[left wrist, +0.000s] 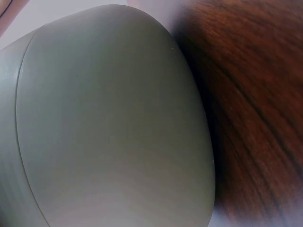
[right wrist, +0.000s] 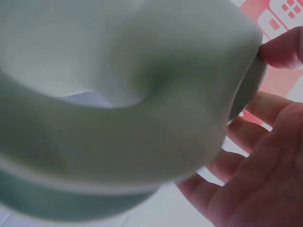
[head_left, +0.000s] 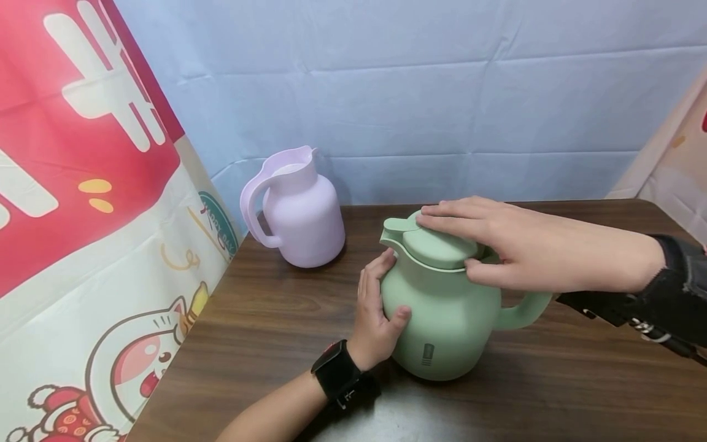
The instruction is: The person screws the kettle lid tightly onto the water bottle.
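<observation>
A pale green thermos jug (head_left: 450,316) stands upright on the wooden table, its spout toward the left and its handle (head_left: 525,313) toward the right. My left hand (head_left: 375,316) grips the left side of its round body, thumb on the near side. Across the top, my right hand (head_left: 513,242) spans the green lid (head_left: 439,248), fingers over its far part and thumb at the near rim. The lid sits in the jug's mouth. The jug's body (left wrist: 113,113) fills most of the left wrist view. In the right wrist view, fingers (right wrist: 227,163) rest along the lid's edge.
A lilac jug (head_left: 309,215) with its handle to the left stands at the table's back left, without a visible lid. Behind the wooden table (head_left: 276,313) hangs a light blue cloth (head_left: 397,110). A printed red and white cloth (head_left: 94,159) hangs along the left side.
</observation>
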Motion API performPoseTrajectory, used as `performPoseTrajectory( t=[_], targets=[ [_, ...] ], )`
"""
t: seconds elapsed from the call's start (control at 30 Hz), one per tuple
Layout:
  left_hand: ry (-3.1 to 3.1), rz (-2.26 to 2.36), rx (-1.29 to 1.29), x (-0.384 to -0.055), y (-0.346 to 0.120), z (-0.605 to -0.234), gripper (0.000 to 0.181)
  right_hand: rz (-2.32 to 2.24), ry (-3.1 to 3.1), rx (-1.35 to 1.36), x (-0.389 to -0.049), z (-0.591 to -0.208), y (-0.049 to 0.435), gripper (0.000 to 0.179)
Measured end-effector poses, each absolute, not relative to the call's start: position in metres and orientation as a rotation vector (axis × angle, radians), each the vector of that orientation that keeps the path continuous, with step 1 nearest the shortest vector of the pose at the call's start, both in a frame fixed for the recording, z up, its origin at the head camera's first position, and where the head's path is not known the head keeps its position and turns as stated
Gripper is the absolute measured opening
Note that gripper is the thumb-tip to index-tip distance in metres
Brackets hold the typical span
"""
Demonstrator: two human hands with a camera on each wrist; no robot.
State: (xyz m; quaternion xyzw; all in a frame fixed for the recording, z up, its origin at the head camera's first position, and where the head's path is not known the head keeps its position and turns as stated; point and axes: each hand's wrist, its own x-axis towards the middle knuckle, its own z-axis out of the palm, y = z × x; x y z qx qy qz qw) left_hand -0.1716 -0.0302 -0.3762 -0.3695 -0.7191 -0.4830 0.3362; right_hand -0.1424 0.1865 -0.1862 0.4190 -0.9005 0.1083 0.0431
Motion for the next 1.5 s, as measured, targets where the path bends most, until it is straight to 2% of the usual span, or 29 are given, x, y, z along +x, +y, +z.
performPoseTrajectory(
  t=[0.4,0.57,0.8,0.93,1.23,1.37,1.5],
  targets=[
    [-1.881,-1.261,-0.965,-0.172,-0.03,-0.378,0.074,0.28,-2.594,1.201,-0.147,-0.189,0.185,0.055],
    [-1.885,-1.259,-0.962,-0.172,-0.031,-0.377,0.074,0.286,-2.542,1.183,-0.148,-0.19,0.184,0.057],
    [-1.889,-1.276,-0.963,-0.171,-0.031,-0.379,0.075,0.427,-2.872,1.14,-0.142,-0.184,0.194,0.058],
    [-1.878,-1.273,-0.965,-0.171,-0.031,-0.379,0.075,0.452,-2.789,1.186,-0.145,-0.184,0.196,0.059],
    [-1.883,-1.276,-0.967,-0.172,-0.03,-0.378,0.075,0.414,-2.764,1.173,-0.149,-0.186,0.198,0.052],
    [-1.886,-1.273,-0.968,-0.172,-0.03,-0.378,0.075,0.455,-2.809,1.239,-0.149,-0.185,0.2,0.058],
    [-1.889,-1.269,-0.966,-0.172,-0.031,-0.378,0.075,0.446,-2.802,1.192,-0.149,-0.185,0.199,0.059]
  ],
)
